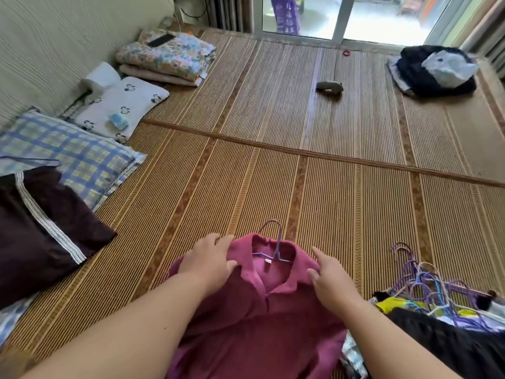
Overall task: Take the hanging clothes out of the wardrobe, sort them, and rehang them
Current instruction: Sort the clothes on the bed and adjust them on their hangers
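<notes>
The magenta shirt (257,318) lies on the woven mat (273,187) just before the person, a purple hanger (278,250) in its neck. The left hand (207,258) curls its fingers (216,239) round one shoulder of it, and the right hand (330,277) pinches the collar opposite.

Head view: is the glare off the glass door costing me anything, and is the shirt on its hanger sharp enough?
Head view: the glass door is largely washed out white, so most detail outside is lost; the mat stripes bow toward the edges, which is wide-angle distortion; the magenta shirt and purple hanger are evenly lit, slightly soft but readable, with no hard shadows near them.
</notes>
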Available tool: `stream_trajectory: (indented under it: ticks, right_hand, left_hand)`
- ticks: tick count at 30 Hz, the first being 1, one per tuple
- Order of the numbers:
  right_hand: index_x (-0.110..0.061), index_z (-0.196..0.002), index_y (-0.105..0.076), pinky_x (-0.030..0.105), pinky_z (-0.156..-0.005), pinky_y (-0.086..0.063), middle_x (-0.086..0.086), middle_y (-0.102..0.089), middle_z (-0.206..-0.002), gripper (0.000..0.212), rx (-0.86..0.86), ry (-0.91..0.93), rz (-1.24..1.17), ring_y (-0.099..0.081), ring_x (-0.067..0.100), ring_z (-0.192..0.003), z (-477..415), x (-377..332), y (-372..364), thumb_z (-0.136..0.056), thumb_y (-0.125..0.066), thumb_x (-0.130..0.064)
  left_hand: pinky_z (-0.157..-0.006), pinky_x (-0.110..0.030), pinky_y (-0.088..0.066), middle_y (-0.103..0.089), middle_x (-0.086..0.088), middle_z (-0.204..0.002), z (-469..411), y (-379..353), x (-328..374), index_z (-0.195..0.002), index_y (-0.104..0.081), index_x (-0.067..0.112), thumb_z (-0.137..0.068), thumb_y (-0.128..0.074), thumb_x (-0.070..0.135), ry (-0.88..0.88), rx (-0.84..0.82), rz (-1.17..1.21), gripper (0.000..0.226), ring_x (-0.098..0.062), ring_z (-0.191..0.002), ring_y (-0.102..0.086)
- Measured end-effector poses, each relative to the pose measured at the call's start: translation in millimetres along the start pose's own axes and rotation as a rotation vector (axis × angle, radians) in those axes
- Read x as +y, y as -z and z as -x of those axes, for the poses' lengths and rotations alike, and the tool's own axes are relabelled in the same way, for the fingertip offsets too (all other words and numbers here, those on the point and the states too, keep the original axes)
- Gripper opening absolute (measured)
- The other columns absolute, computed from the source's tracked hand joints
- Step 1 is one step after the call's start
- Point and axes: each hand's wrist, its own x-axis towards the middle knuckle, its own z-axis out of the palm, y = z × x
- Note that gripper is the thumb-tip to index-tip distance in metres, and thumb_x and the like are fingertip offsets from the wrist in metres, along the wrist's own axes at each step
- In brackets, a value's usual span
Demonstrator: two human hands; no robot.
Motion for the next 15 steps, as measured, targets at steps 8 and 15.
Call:
stream_trajectory:
  ticks: [8,15]
  right_hand:
    - [-0.026,-0.151,-0.014,0.032,-0.117,-0.013,0.000,-0.007,-0.159,0.065,0.060,0.129,0.281,-0.008,0.018,-0.146,57,2,10,-0.095,-0.047,-0.032]
    - [-0.028,-0.149,-0.020,0.039,-0.118,-0.018,0.005,-0.008,-0.159,0.067,0.148,0.072,0.255,-0.009,0.022,-0.146,145,19,19,-0.092,-0.053,-0.036]
  left_hand:
    - [-0.116,-0.041,-0.021,-0.015,-0.001,-0.157,57,-14,32,-0.148,-0.018,0.035,-0.089,-0.051,0.049,-0.145,-0.088,-0.007,0.069,-0.023,-0.144,-0.016]
    - [-0.116,-0.041,-0.021,-0.016,0.000,-0.156,125,-1,73,-0.147,-0.021,0.036,-0.089,-0.053,0.046,-0.343,-0.043,-0.021,0.067,-0.023,-0.143,-0.018]
